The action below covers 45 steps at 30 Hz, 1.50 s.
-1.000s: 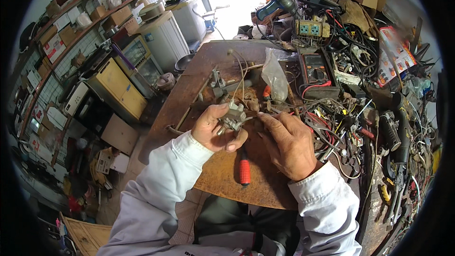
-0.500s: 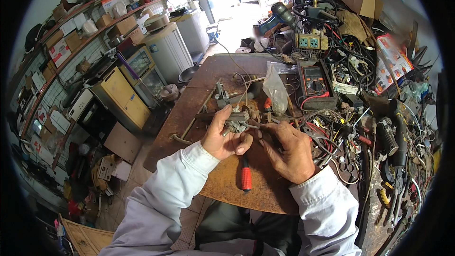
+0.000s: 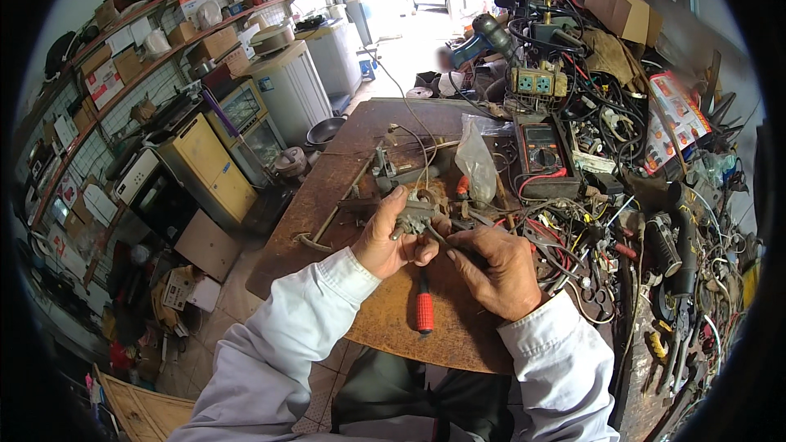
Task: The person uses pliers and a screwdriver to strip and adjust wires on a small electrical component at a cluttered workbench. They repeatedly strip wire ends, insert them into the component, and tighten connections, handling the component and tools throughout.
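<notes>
In left hand (image 3: 379, 239), grey metal part (image 3: 416, 214), right hand (image 3: 501, 268) just beside

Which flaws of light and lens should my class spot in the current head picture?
Head view: the doorway is glared out to white; head view: the fisheye bows the shelves and the rim falls to black; head view: the metal part in the left hand is too small for fine detail, while the red handle reads clearly.

Brown table (image 3: 385, 319), red-handled tool (image 3: 423, 313), plastic bag (image 3: 475, 162)
</notes>
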Tool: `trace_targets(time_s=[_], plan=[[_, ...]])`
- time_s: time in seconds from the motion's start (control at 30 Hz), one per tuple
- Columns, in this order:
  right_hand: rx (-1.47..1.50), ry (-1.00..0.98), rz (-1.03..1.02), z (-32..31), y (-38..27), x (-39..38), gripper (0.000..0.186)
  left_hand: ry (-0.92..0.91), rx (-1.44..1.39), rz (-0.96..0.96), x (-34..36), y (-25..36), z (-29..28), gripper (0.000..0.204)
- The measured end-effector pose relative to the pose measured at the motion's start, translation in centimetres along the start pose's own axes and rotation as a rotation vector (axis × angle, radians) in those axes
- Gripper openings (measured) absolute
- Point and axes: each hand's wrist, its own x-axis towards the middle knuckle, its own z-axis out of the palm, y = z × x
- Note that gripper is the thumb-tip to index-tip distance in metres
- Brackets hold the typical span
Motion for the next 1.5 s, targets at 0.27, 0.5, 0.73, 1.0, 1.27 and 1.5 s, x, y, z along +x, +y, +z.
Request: trace_targets(time_s=[0.27,0.5,0.73,1.0,1.27,1.5], plan=[[-0.043,-0.005,-0.013,0.4,0.3,0.0,0.022,0.023,0.082,0.06,-0.2,-0.1,-0.2,0.054],[-0.098,-0.022,0.022,0.5,0.4,0.0,0.025,0.013,0.209,0.118,-0.3,0.5,0.2,0.051],[0.002,0.049,0.056,0.5,0.9,0.0,0.022,-0.02,0.39,0.136,-0.4,0.9,0.2,0.053],[0.109,0.008,0.2,0.7,0.8,-0.1,0.025,-0.01,0.622,0.224,-0.5,1.1,0.2,0.047],[0.552,0.07,0.429,0.9,1.4,-0.1,0.015,0.104,0.889,0.401,-0.3,0.2,-0.3,0.058],[0.738,0.047,0.541,0.7,2.0,0.0,0.016,0.148,1.145,0.595,-0.4,0.0,0.3,0.058]])
